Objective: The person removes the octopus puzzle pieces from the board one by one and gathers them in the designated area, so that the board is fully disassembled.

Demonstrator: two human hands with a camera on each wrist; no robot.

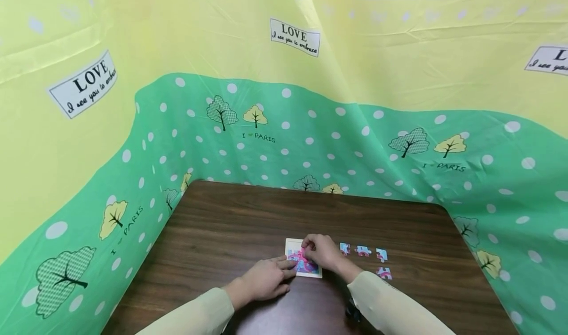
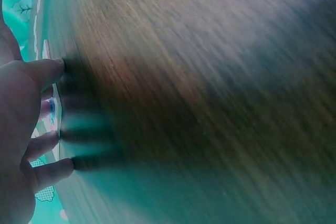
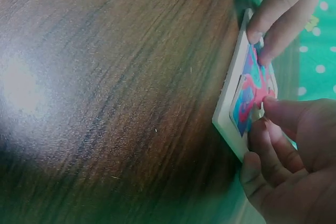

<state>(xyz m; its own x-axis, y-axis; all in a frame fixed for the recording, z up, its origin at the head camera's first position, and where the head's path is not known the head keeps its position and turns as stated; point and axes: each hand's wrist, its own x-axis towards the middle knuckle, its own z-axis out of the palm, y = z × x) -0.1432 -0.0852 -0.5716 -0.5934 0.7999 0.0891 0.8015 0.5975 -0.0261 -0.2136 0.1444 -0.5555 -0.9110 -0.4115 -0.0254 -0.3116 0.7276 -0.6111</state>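
Observation:
A small jigsaw puzzle with a pale frame [image 1: 314,275] lies on the table, its assembled part pink, blue and purple. My left hand [image 1: 268,278] is at its left side, with extended fingertips resting on the picture and the frame's edge. In the right wrist view, two left fingers [image 3: 283,11] press on the far end of the puzzle. My right hand [image 1: 326,252] is over the puzzle's right side, pinching a puzzle piece [image 3: 261,110] between thumb and fingers, close over the picture. The fingers cover much of that piece.
Several loose puzzle pieces [image 1: 363,251] lie on the brown wooden table [image 1: 230,212] to the right of the frame. Under the right forearm is a dark object [image 1: 352,310], partly hidden. A green and yellow printed cloth [image 1: 266,152] hangs around the table's back and sides.

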